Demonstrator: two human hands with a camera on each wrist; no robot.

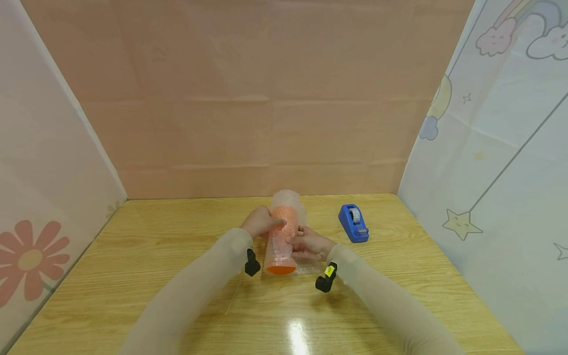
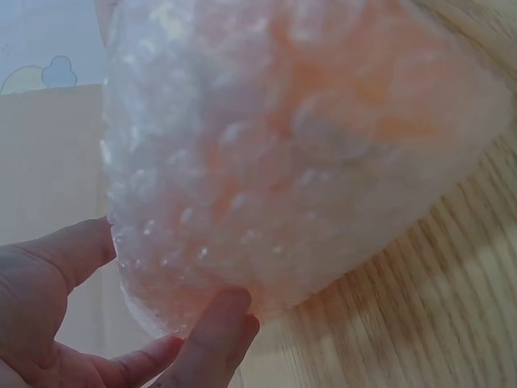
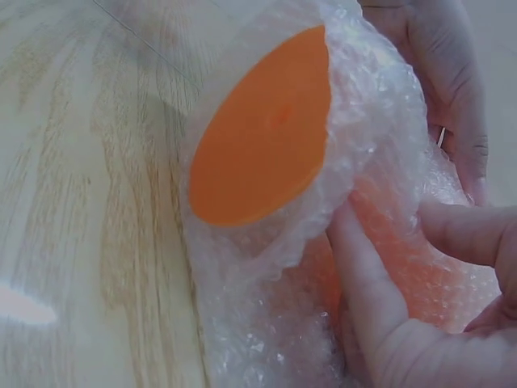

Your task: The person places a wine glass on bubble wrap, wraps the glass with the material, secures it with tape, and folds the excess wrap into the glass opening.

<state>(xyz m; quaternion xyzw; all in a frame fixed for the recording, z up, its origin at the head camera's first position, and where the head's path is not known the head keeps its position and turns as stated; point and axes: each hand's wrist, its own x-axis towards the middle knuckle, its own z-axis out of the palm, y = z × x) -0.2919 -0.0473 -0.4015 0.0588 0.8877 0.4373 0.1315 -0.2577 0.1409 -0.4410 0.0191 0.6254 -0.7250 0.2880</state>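
An orange vase-shaped object (image 1: pixel 281 269) lies on the table, rolled in clear bubble wrap (image 1: pixel 286 198). Its flat round orange end (image 3: pixel 266 129) faces the near side and shows past the wrap's edge in the right wrist view. My left hand (image 1: pixel 262 223) grips the roll from the left, thumb over the top. From the right, my right hand (image 1: pixel 310 243) holds the bubble wrap near the narrower part of the object, thumb above and index finger lower down. A loose flap of wrap spreads on the table under and right of the roll.
A blue tape dispenser (image 1: pixel 353 224) with a roll of clear tape stands to the right of the bundle. The wooden table (image 1: pixel 177 236) ends at a pinkish-brown back wall (image 1: pixel 266 123). Patterned sheets close off the left and right sides.
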